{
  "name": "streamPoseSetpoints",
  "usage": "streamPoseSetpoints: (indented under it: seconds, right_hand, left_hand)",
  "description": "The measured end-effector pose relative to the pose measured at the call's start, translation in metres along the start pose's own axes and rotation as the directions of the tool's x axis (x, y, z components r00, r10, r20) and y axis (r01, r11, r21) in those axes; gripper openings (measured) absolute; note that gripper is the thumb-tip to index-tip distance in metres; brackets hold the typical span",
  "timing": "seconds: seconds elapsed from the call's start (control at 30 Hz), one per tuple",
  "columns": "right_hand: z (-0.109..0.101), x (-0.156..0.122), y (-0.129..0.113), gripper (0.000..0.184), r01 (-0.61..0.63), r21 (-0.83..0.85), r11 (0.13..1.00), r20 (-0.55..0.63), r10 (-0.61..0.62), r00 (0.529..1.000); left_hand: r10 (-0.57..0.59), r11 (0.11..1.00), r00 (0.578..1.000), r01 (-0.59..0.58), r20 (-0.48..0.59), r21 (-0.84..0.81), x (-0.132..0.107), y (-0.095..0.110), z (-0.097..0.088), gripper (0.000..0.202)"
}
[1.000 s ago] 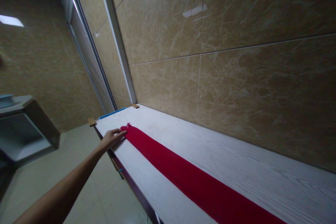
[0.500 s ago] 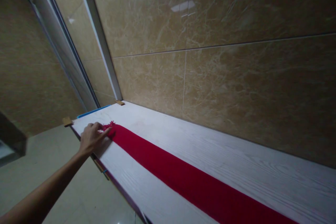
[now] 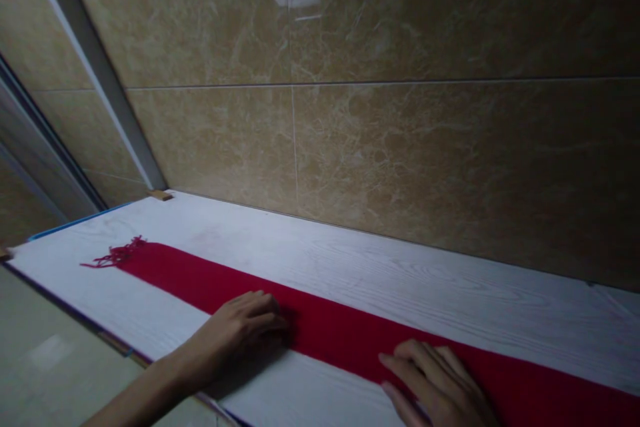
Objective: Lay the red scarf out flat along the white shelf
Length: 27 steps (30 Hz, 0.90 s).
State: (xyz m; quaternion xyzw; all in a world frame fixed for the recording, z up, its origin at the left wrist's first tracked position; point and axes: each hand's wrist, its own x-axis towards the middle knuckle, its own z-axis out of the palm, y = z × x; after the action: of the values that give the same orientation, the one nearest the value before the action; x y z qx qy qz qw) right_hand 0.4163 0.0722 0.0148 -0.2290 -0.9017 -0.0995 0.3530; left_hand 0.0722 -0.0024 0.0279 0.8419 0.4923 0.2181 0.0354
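Observation:
A long red scarf (image 3: 200, 273) lies flat and lengthwise along the white wood-grain table (image 3: 350, 260). Its fringe (image 3: 117, 255) is spread out at the left end, with a few strands straying toward the table's edge. Over the scarf's near edge is my left hand (image 3: 245, 323), its fingers loosely bent and nothing seen in its grasp; the fingertips are partly hidden. Farther right, my right hand (image 3: 435, 377) is over the scarf with fingers stretched out and thumb apart. The scarf's right end runs out of view.
Behind the table rises a tan marbled tile wall (image 3: 380, 147), with a grey metal post (image 3: 100, 73) at the left. A small brown block (image 3: 160, 195) sits at the far left corner. Pale floor (image 3: 45, 347) shows beyond the near edge.
My left hand has let go of the fringe and moved right along the scarf. The fringe now lies spread. My right hand has come into view, and the view has shifted right.

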Motion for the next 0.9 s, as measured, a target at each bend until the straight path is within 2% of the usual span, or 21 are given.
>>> streamPoseSetpoints:
  seconds: [0.1,0.23,0.37,0.43,0.6,0.7,0.8,0.87,0.9]
  right_hand:
    - [0.009,0.002,-0.008,0.031,-0.034,0.022,0.999,-0.003,0.034,0.999]
    - [0.010,-0.002,-0.008,0.032,-0.049,0.064,0.997,-0.005,0.049,0.999]
    - [0.006,0.000,-0.010,0.026,-0.072,0.115,0.991,-0.016,0.074,0.997]
    - [0.005,0.000,-0.011,0.024,-0.081,0.135,0.987,-0.005,0.082,0.997]
    - [0.004,-0.005,-0.009,0.021,-0.061,0.148,0.987,0.045,0.055,0.997]
    - [0.000,-0.004,-0.006,0.018,-0.076,0.137,0.988,0.039,0.071,0.997]
    - [0.000,0.005,-0.006,0.022,-0.091,0.108,0.990,0.064,0.085,0.994]
    - [0.005,0.013,-0.007,0.030,-0.076,0.075,0.994,0.126,0.066,0.990]
    - [0.009,0.017,-0.008,0.034,-0.066,0.059,0.996,0.183,0.054,0.982]
  left_hand:
    - [0.013,0.997,0.999,-0.011,-0.033,0.071,-0.004,-0.006,0.004,0.022]
    - [0.039,0.987,0.998,-0.030,-0.055,0.156,-0.010,-0.007,0.005,0.020]
    - [0.046,0.991,0.993,-0.032,-0.109,0.127,-0.013,-0.006,0.004,0.017]
    - [0.046,0.995,0.994,-0.037,-0.095,0.094,-0.013,-0.006,0.004,0.017]
    - [0.055,0.998,0.998,-0.055,0.024,0.032,-0.010,0.000,-0.002,0.015]
    - [0.031,0.999,0.998,-0.030,0.046,-0.029,-0.008,0.000,-0.007,0.016]
    - [-0.048,0.996,0.998,0.045,-0.036,-0.078,-0.005,-0.011,-0.011,0.026]
    - [-0.110,0.994,0.993,0.109,-0.052,-0.031,-0.002,-0.023,-0.011,0.033]
    - [-0.142,0.990,0.990,0.142,-0.022,0.012,-0.001,-0.029,-0.010,0.038]
